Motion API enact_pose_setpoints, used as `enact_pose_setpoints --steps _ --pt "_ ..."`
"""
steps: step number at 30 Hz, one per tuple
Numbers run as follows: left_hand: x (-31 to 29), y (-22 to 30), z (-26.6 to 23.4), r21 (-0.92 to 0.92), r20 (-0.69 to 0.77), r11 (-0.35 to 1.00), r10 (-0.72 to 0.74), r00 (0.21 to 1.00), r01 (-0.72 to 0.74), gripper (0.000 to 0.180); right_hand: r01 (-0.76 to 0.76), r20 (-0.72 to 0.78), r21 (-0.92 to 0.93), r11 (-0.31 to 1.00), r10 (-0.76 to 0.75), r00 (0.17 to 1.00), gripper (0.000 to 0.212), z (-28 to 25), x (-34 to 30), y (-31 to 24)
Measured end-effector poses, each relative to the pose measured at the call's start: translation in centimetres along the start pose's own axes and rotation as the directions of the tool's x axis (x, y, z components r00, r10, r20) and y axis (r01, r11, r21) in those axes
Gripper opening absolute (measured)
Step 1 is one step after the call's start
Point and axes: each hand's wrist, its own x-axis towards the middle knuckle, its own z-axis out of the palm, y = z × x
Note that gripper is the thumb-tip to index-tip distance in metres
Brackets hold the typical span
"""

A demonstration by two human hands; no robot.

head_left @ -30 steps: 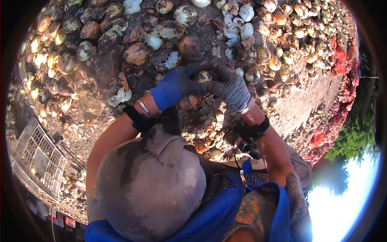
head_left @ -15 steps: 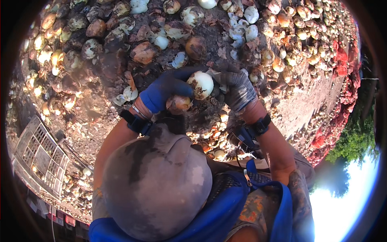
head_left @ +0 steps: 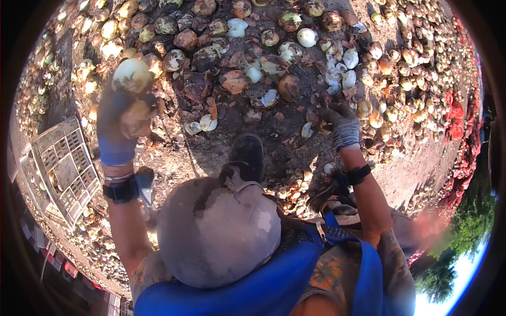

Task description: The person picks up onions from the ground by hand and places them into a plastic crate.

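My left hand (head_left: 117, 118), in a blue glove with dark, soiled fingers, is closed around onions on the left and smeared by motion. A pale, partly peeled onion (head_left: 133, 75) shows at its fingertips, and a brown-skinned onion (head_left: 137, 118) sits against the palm. On the right, my right hand (head_left: 343, 125), in a grey glove with dark fingertips, hangs low over the soil with its fingers curled. What those fingers hold, if anything, is hidden. Close by them lie white onion pieces (head_left: 333, 73) and a brown onion (head_left: 289, 88).
Onions and loose skins cover much of the soil ahead. A pale slatted plastic crate (head_left: 74, 158) lies at the left. My dark boot (head_left: 247, 156) stands between my arms. Red mesh sacks (head_left: 456, 124) line the far right, near green trees (head_left: 466, 237).
My left hand has swung away to the left, carrying the pale onion and the brown one. My right hand has parted from it and moved slightly right and down.
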Motion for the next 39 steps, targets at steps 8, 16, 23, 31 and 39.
enact_pose_setpoints --steps 8,16,23,31,39 --pt "-15.0 31.1 -29.3 0.789 -0.147 -0.325 0.724 0.673 0.522 0.044 -0.087 0.136 0.043 0.995 0.08 0.987 0.027 2.7 1.2 -1.2" --pt "0.0 16.9 -22.9 0.805 0.041 -0.507 0.566 0.823 0.309 0.054 0.049 0.064 -0.017 0.999 -0.048 0.997 0.032 -2.0 5.3 -2.9" --pt "6.3 -2.7 5.0 0.871 0.474 0.043 0.187 0.86 -0.49 0.038 0.207 -0.015 -0.264 0.942 -0.219 0.976 0.027 -10.7 4.7 -14.7" --pt "5.3 -11.9 5.3 0.66 0.666 -0.438 -0.036 0.745 -0.61 0.034 0.02 -0.249 -0.268 0.963 -0.09 0.964 0.031 -15.1 3.3 -12.5" --pt "7.9 -8.7 7.5 0.919 0.214 0.328 0.054 0.975 -0.219 0.048 0.09 0.152 -0.379 0.921 -0.034 0.988 0.029 -5.9 2.8 -10.7"
